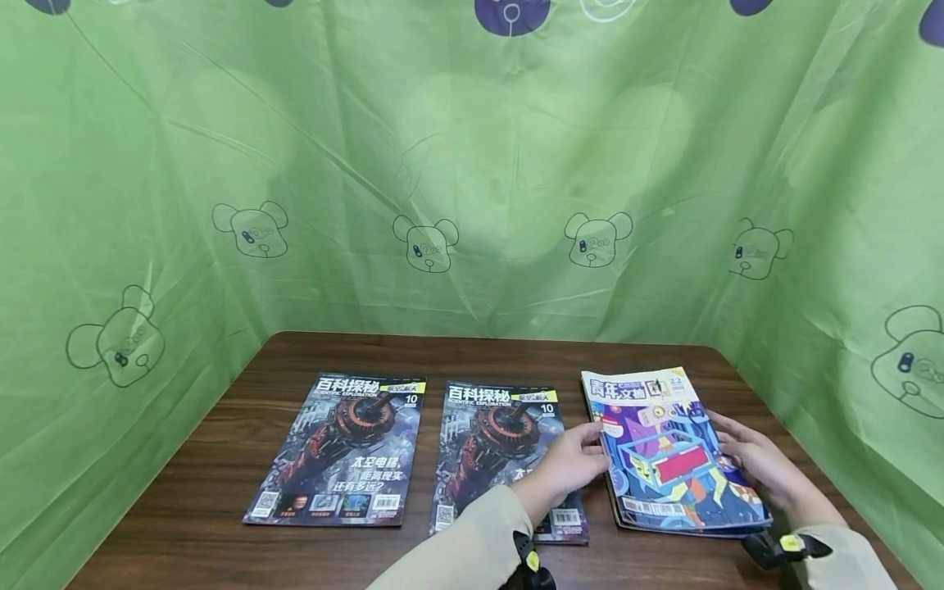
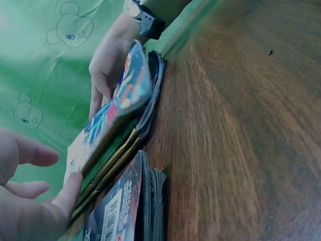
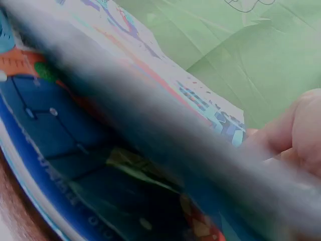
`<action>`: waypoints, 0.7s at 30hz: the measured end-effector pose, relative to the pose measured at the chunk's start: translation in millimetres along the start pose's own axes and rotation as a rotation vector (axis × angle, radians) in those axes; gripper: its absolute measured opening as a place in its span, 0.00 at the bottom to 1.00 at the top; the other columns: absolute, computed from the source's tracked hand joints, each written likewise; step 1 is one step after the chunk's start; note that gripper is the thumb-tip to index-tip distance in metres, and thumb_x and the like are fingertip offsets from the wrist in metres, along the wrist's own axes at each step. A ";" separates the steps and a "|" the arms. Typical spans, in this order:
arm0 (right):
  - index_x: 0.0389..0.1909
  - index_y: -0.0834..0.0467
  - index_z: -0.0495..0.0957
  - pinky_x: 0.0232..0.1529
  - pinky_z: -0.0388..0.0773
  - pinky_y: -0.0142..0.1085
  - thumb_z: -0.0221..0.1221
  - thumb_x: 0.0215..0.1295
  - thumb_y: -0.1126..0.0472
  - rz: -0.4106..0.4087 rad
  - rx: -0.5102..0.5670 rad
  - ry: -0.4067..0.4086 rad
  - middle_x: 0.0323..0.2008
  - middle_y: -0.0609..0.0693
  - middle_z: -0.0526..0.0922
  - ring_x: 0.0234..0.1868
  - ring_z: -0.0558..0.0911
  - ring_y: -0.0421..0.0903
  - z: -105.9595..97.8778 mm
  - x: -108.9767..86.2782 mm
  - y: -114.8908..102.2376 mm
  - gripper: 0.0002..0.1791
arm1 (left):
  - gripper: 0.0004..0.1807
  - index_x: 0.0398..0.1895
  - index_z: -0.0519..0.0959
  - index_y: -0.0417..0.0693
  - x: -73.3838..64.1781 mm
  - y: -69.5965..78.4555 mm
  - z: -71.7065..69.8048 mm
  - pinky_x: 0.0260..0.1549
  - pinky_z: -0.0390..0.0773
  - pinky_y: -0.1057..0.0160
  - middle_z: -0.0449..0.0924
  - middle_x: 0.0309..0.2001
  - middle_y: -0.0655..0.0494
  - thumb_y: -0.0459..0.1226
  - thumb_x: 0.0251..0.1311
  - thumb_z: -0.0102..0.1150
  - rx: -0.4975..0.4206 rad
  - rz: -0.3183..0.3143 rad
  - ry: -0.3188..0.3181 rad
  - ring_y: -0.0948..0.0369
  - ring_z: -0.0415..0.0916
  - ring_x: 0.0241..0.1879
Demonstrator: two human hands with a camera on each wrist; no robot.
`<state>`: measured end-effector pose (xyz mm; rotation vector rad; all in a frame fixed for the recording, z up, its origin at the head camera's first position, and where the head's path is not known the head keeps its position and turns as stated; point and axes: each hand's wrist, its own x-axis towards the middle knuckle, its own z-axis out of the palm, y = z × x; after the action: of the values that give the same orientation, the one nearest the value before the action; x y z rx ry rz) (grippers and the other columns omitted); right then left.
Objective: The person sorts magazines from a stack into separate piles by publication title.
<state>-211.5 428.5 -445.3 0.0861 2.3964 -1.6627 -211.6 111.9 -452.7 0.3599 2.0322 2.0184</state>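
I've 2 copies of Scientific Exploration and a mag stack in a row across the tabletop (image 1: 221, 459): L copy (image 1: 332, 459), mid copy (image 1: 475, 447), then the mag stack (image 1: 667, 459) on the R, all apart. L grip (image 1: 571, 463) sits at the stack's L edge, its sleeve (image 1: 460, 541) crossing above the mid copy's near end; R grip (image 1: 760, 467) is at the stack's R edge. Curtain (image 1: 501, 287) behind, plus L and R sides.

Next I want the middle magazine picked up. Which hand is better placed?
Left, probably: the left hand is at the magazine stack, on the side nearest the middle magazine, its sleeve over it; the right hand is on the stack's opposite side.
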 end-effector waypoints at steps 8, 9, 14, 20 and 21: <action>0.76 0.72 0.37 0.37 0.84 0.43 0.37 0.79 0.65 0.019 -0.062 0.016 0.54 0.65 0.78 0.39 0.83 0.48 0.8 0.5 -0.6 0.32 | 0.34 0.69 0.70 0.37 -0.1 1.2 -1.9 0.50 0.81 0.62 0.77 0.61 0.44 0.27 0.57 0.64 0.090 -0.015 -0.066 0.53 0.77 0.55; 0.76 0.73 0.38 0.37 0.84 0.43 0.37 0.78 0.65 0.024 -0.065 0.016 0.52 0.64 0.79 0.38 0.83 0.48 1.0 0.1 -1.2 0.32 | 0.34 0.69 0.70 0.37 -0.3 1.7 -1.9 0.50 0.81 0.62 0.77 0.61 0.44 0.27 0.57 0.64 0.092 -0.019 -0.070 0.53 0.77 0.56; 0.74 0.77 0.43 0.37 0.83 0.40 0.41 0.77 0.64 0.044 -0.126 0.050 0.48 0.62 0.82 0.38 0.82 0.47 0.6 -1.1 -4.1 0.33 | 0.34 0.70 0.69 0.38 -1.3 4.0 -1.5 0.51 0.81 0.62 0.77 0.60 0.44 0.27 0.57 0.64 0.110 -0.034 -0.081 0.54 0.77 0.56; 0.72 0.79 0.47 0.36 0.82 0.36 0.42 0.77 0.64 0.034 -0.180 0.093 0.53 0.71 0.78 0.37 0.82 0.43 0.9 1.0 -5.0 0.32 | 0.34 0.71 0.69 0.39 -2.9 6.8 0.2 0.53 0.80 0.59 0.77 0.61 0.44 0.29 0.59 0.63 0.120 -0.052 -0.088 0.51 0.76 0.59; 0.72 0.79 0.48 0.36 0.82 0.35 0.42 0.77 0.63 0.033 -0.191 0.098 0.55 0.73 0.76 0.37 0.81 0.42 1.3 1.0 -5.2 0.31 | 0.34 0.71 0.69 0.39 -3.2 7.2 0.4 0.54 0.80 0.59 0.77 0.61 0.44 0.29 0.59 0.63 0.121 -0.053 -0.086 0.51 0.76 0.59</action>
<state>-213.3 425.4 -441.2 0.1781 2.5979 -1.4384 -208.5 111.3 -445.5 0.4043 2.0933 1.8229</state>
